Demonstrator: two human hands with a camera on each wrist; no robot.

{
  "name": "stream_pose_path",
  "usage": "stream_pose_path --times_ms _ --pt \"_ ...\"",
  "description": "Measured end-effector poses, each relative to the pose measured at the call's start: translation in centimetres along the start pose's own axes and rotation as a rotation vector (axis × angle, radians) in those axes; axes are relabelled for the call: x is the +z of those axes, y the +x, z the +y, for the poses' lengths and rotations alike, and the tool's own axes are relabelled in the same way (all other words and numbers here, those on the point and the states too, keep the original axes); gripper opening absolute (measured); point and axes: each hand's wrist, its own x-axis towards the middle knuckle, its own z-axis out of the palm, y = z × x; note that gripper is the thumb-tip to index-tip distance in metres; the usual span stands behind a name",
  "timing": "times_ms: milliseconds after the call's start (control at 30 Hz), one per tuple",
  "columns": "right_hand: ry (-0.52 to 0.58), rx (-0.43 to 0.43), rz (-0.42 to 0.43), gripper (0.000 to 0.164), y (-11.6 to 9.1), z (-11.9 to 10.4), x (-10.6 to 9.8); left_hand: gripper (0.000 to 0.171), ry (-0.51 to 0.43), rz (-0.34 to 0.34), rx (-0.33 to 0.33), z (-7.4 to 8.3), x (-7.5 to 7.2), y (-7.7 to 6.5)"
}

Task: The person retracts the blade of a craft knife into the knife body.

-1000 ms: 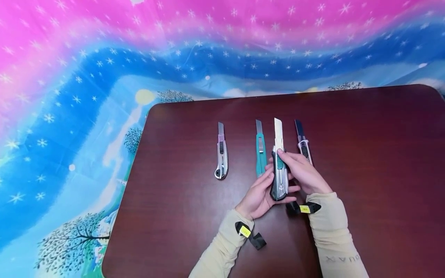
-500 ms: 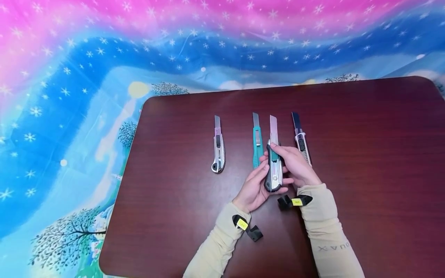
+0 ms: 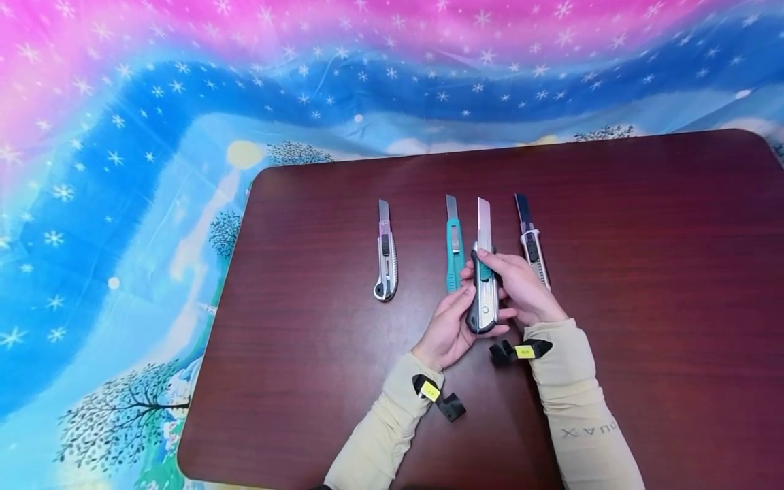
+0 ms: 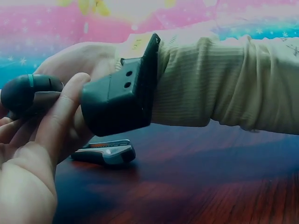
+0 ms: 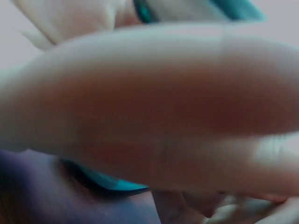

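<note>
Both hands hold a utility knife with a silver and black body (image 3: 486,303), its wide blade extended and pointing away over the table. My left hand (image 3: 450,330) grips the lower body, thumb along its left side. On the other side my right hand (image 3: 527,289) holds it too, with the thumb at the top of the green slider. In the left wrist view the knife's black butt end (image 4: 21,95) shows beyond the left thumb (image 4: 60,112). Blurred right-hand fingers (image 5: 149,93) fill most of the right wrist view and hide much of the grip.
On the dark red table (image 3: 294,381) lie three more utility knives, blades out: a silver and black one (image 3: 386,265) at left, a teal one (image 3: 454,255) partly behind the hands, and a white and black one (image 3: 533,252) at right. A patterned cloth (image 3: 159,136) hangs behind.
The head view has shifted a little, moving the whole scene slightly up and left. Both hands stay on the utility knife in much the same pose.
</note>
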Motion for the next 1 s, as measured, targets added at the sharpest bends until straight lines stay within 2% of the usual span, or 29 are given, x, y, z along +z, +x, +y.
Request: stream_pose_path --times_ms 233,567,1000 --pt "0.0 0.021 -0.002 0.044 -0.07 0.02 -0.18 0.045 -0.015 0.025 -0.007 -0.26 -0.01 0.16" --pt "0.011 0.063 -0.018 0.036 -0.27 -0.52 0.09 0.045 0.004 0.033 -0.002 -0.35 -0.06 0.24" --pt "0.082 0.061 -0.098 0.036 -0.42 -0.7 0.11 0.046 0.02 0.053 -0.004 -0.48 -0.28 0.27"
